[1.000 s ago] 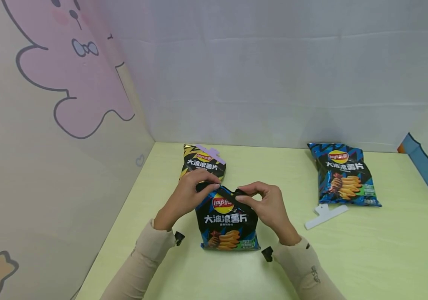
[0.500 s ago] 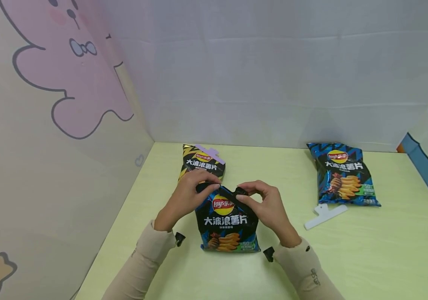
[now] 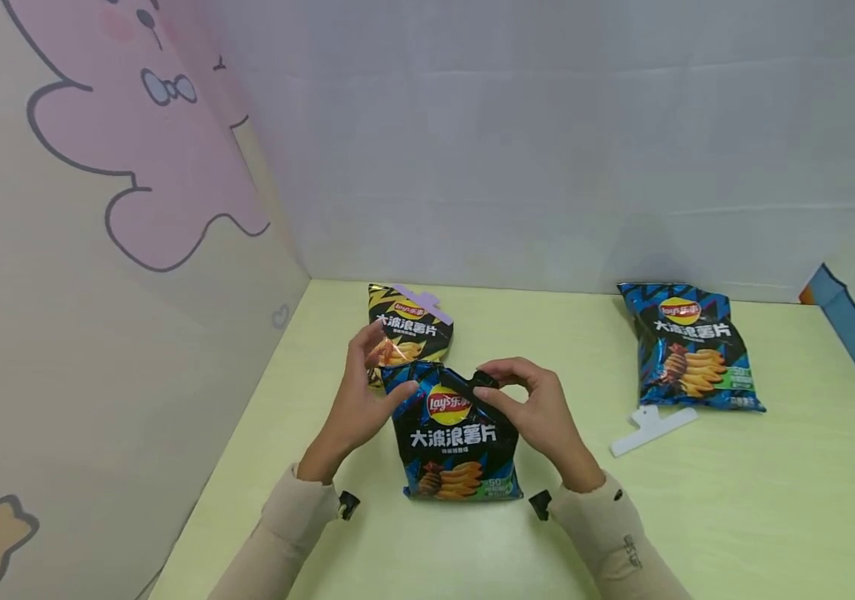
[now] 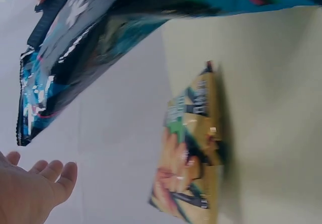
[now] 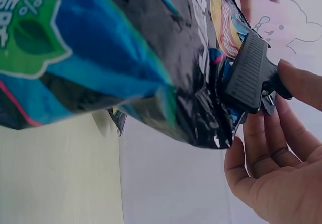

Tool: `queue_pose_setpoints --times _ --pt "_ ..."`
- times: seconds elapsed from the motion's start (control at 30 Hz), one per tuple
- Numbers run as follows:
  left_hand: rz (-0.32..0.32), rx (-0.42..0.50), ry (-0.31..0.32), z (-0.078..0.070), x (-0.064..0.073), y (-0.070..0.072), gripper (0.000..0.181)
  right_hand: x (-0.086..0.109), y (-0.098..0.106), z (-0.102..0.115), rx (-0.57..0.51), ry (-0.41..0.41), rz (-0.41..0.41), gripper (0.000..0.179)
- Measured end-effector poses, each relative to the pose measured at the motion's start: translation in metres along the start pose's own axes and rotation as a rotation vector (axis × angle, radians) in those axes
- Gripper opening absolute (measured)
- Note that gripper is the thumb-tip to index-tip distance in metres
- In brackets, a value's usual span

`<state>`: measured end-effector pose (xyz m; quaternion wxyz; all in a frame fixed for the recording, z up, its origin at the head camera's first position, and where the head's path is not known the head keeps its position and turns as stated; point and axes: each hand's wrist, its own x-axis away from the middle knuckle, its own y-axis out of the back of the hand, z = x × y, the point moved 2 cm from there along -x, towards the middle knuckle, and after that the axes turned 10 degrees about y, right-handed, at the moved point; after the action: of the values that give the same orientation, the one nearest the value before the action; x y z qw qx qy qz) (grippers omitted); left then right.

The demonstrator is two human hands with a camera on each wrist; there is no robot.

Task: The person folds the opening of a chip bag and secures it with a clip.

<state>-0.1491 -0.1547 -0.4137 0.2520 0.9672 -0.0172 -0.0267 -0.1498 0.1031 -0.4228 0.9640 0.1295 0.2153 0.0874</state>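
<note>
A blue-and-black bag of potato chips (image 3: pixel 452 458) stands upright at the middle of the table. A black bag clip (image 5: pixel 246 75) grips the right part of its top edge. My right hand (image 3: pixel 547 412) pinches the clip's handles between thumb and fingers. My left hand (image 3: pixel 356 408) is spread beside the bag's top left corner, its thumb overlapping the bag in the head view. The left wrist view shows those fingers (image 4: pixel 53 171) apart from the bag's corner (image 4: pixel 32 103), holding nothing.
Behind the bag lies a yellow-and-black chip bag (image 3: pixel 407 327) with a purple clip (image 3: pixel 425 303) on its top. Another blue-and-black chip bag (image 3: pixel 693 350) lies at the back right, a white bag clip (image 3: pixel 652 430) in front of it. Fabric walls (image 3: pixel 547 167) border the table.
My left hand has let go of the top left of the bag and moved left, its fingers opening out. The right hand stays on the black clip.
</note>
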Motion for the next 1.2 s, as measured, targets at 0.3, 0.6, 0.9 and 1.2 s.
queue_pose_setpoints --times 0.3,0.6,0.9,1.2 --pt "0.115 0.057 0.202 0.037 0.023 -0.018 0.109 -0.001 0.006 0.001 0.006 -0.007 -0.008 0.027" --pt "0.37 0.119 0.322 0.07 0.047 -0.04 0.111 -0.002 0.004 0.0 -0.025 -0.006 -0.014 0.027" --pt "0.518 0.152 0.258 0.083 0.054 -0.067 0.093 0.0 0.0 -0.002 -0.037 -0.03 0.002 0.027" --pt "0.482 0.175 0.293 0.082 0.055 -0.069 0.08 0.0 -0.002 -0.003 -0.036 -0.05 0.016 0.027"
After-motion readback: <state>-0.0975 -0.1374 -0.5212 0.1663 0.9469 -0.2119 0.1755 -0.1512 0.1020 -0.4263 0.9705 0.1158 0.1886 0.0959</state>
